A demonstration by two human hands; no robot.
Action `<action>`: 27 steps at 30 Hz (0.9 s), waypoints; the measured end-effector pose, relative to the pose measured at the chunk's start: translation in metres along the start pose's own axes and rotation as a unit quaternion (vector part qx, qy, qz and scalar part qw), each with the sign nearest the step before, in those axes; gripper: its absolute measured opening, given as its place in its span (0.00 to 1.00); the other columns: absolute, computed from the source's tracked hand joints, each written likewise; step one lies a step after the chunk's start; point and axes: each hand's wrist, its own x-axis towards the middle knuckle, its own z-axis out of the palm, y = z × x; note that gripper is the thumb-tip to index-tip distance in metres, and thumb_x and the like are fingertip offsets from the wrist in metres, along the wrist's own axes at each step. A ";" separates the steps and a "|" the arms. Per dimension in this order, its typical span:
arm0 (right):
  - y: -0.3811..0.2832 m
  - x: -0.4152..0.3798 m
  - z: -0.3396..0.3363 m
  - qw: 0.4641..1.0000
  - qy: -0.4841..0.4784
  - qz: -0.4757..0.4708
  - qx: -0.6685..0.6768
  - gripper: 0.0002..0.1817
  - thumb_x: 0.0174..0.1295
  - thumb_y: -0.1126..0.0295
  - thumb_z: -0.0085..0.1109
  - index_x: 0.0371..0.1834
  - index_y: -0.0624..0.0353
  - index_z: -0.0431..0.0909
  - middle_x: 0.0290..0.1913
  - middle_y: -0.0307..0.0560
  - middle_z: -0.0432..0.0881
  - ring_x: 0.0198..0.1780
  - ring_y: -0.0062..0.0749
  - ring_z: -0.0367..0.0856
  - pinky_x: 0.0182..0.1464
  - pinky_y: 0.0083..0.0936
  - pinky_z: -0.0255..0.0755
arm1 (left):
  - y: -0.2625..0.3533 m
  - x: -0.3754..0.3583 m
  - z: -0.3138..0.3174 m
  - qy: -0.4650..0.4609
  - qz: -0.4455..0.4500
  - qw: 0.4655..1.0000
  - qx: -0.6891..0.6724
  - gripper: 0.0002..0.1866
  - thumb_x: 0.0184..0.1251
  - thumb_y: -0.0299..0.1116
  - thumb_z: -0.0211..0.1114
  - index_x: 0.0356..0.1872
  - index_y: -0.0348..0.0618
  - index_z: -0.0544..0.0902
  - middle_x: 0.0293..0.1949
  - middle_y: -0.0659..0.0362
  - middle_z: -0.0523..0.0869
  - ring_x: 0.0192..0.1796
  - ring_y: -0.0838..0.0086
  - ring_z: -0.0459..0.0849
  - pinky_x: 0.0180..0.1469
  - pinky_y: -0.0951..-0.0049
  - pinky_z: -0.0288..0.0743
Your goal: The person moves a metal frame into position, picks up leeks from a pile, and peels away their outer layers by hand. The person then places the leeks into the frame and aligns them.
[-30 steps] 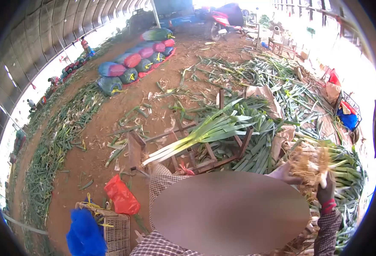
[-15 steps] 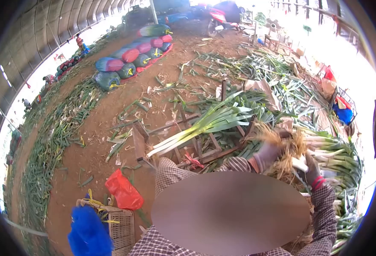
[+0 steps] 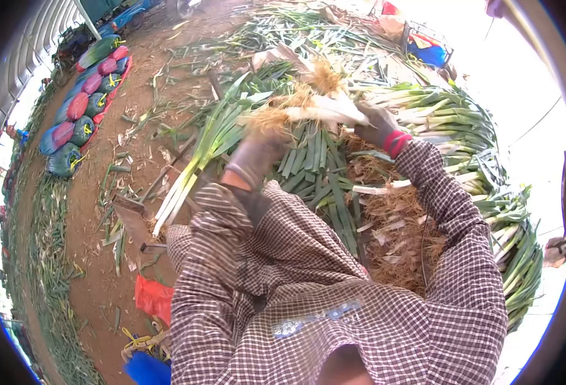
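Observation:
Two or more leeks (image 3: 328,110) with white shanks and shaggy tan roots are in front of me, their leaf ends hidden behind my gloved right hand (image 3: 376,123). That hand, with a red band at the wrist, is closed around them. Close below the nearest root tuft (image 3: 267,120), my gloved left hand (image 3: 257,154) is smeared by motion. Its fingers cannot be made out, nor whether they touch the roots. To its left, a bundle of trimmed leeks (image 3: 196,151) rests across a wooden frame (image 3: 129,215), white ends toward me.
Untrimmed leeks (image 3: 450,125) are piled along the right. Cut green leaves (image 3: 315,160) and a heap of root trimmings (image 3: 401,247) lie before my lap. Filled bags (image 3: 74,109) stand in rows at far left. A red bag (image 3: 153,298) is on the ground.
My view has swung right and down, so the leek bundle and bags appear farther left. Between my hands, the leeks now show their long white shanks and roots pointing left.

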 end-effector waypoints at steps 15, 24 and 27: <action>0.011 0.045 0.023 0.984 -0.052 -0.105 -0.137 0.18 0.64 0.68 0.58 0.57 0.59 0.75 0.39 0.55 0.83 0.35 0.46 0.85 0.40 0.37 0.80 | -0.017 -0.004 0.086 -0.047 0.131 0.975 0.173 0.24 0.73 0.38 0.61 0.66 0.38 0.73 0.62 0.55 0.79 0.63 0.68 0.78 0.62 0.68 0.75; -0.118 0.276 -0.033 0.932 0.183 -0.138 -0.282 0.15 0.63 0.68 0.58 0.53 0.48 0.81 0.41 0.39 0.87 0.39 0.36 0.86 0.43 0.34 0.80 | 0.050 -0.154 -0.034 0.215 0.043 0.972 0.090 0.17 0.72 0.29 0.61 0.58 0.33 0.79 0.54 0.54 0.85 0.54 0.72 0.84 0.60 0.73 0.77; -0.256 0.291 0.042 0.947 0.139 -0.227 -0.177 0.15 0.63 0.63 0.60 0.53 0.47 0.80 0.46 0.47 0.87 0.47 0.40 0.86 0.49 0.38 0.80 | 0.051 -0.179 -0.074 0.267 0.063 0.961 0.031 0.17 0.73 0.29 0.60 0.60 0.34 0.78 0.54 0.51 0.85 0.54 0.66 0.84 0.63 0.65 0.78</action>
